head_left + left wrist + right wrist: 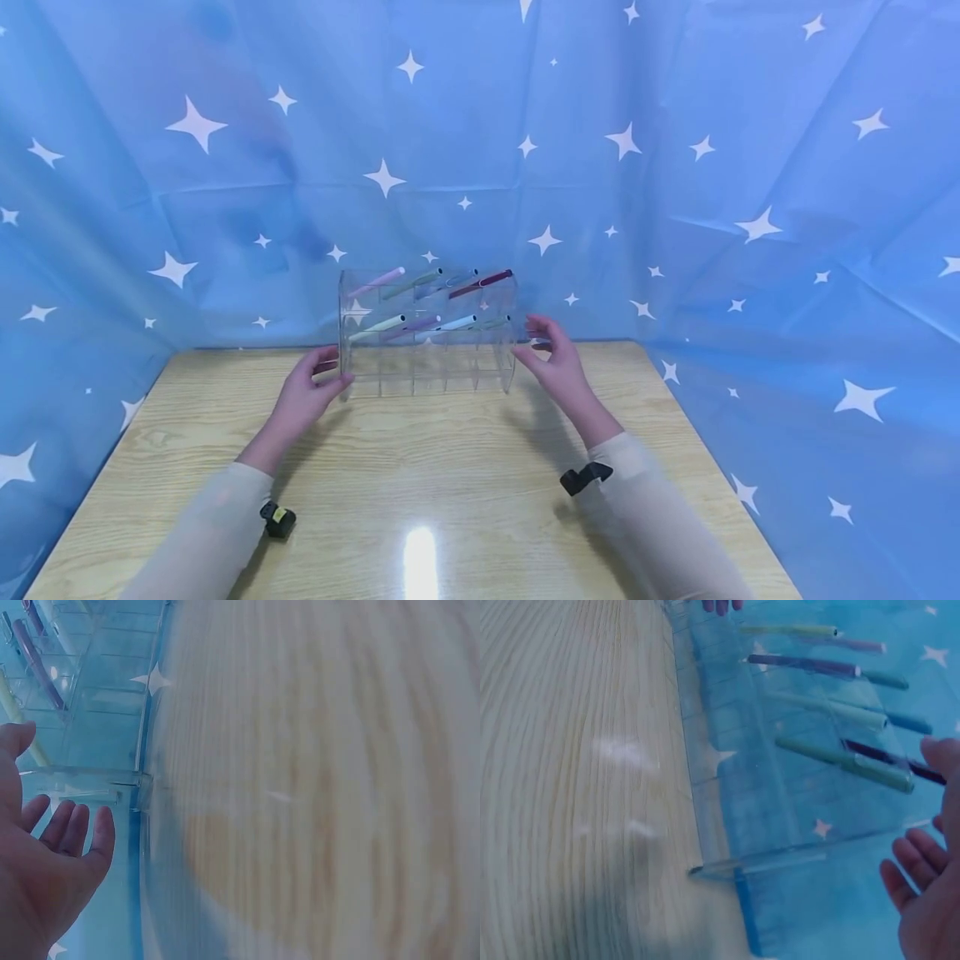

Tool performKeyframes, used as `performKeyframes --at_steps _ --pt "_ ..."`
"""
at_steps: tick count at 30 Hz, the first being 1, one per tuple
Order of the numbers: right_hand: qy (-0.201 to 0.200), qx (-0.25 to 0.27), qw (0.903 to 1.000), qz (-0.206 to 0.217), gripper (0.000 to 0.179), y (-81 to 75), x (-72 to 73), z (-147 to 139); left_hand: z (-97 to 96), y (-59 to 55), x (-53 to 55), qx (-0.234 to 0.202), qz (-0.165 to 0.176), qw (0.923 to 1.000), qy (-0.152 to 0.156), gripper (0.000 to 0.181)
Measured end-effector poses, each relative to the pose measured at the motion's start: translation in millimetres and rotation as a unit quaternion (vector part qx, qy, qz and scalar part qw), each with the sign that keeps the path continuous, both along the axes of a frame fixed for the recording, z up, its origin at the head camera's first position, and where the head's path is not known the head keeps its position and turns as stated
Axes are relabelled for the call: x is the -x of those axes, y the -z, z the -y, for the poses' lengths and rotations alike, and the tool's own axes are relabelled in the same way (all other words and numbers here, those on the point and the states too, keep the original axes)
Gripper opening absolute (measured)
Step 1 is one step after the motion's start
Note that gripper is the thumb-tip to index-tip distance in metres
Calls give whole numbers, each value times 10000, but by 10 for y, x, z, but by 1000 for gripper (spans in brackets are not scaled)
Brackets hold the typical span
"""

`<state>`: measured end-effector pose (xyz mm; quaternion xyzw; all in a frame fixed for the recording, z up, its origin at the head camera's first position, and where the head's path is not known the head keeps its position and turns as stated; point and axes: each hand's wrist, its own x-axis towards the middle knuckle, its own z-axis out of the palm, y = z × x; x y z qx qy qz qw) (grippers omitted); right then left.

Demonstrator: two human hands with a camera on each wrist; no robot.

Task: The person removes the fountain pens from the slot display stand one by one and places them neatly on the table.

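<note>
A clear acrylic pen rack (427,385) stands at the far side of the table, holding two slanted rows of pens. The upper row has a pink pen (378,282) at the left and a dark red pen (483,283) at the right. Below are a pale green pen (378,327), a purple pen (37,664), a light blue pen (457,322) and a green pen (847,763). My left hand (311,385) is at the rack's left side, its thumb tip overlapping the lower front edge. Beside the right side is my right hand (558,362), thumb and fingers spread apart.
The wooden table (450,467) reaches back to a blue curtain (465,125) with white stars, close behind the rack. More curtain hangs along both sides. Each sleeve carries a small black wrist camera (279,520). A bright reflection lies near the table's front.
</note>
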<state>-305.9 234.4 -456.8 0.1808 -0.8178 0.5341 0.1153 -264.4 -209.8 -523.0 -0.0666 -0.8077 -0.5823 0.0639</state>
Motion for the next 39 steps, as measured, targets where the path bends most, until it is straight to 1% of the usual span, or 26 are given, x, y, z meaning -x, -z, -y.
performKeyframes --at_steps 5,9,14,19,23,28,31,33,36,39 --pt "13 -340 9992 -222 72 -5 10 100 -51 16 -4 -7 160 9998 -145 59" --pt "12 -354 9990 -272 72 -20 19 170 -78 27 2 -12 241 9994 -255 55" --pt "213 -226 9995 -97 68 -45 31 265 -86 45 28 -244 325 9988 -284 51" --pt "373 -108 9992 -43 64 -57 56 341 -112 30 34 -407 370 9979 -334 48" --pt "461 -62 9989 37 60 -59 85 402 -128 6 31 -531 467 9970 -324 49" --pt "561 -54 9982 208 59 -61 135 478 -125 19 55 -624 632 9956 -311 51" --pt "604 -37 9976 340 60 -55 173 520 -117 28 79 -614 729 9949 -317 53" --pt "625 4 9972 422 61 -52 195 547 -121 14 77 -590 748 9949 -321 53" --pt "667 21 9968 440 60 -45 217 590 -126 -5 74 -502 712 9957 -329 52" --pt "617 170 9967 498 59 -31 236 636 -123 -8 71 -486 682 9959 -338 51"
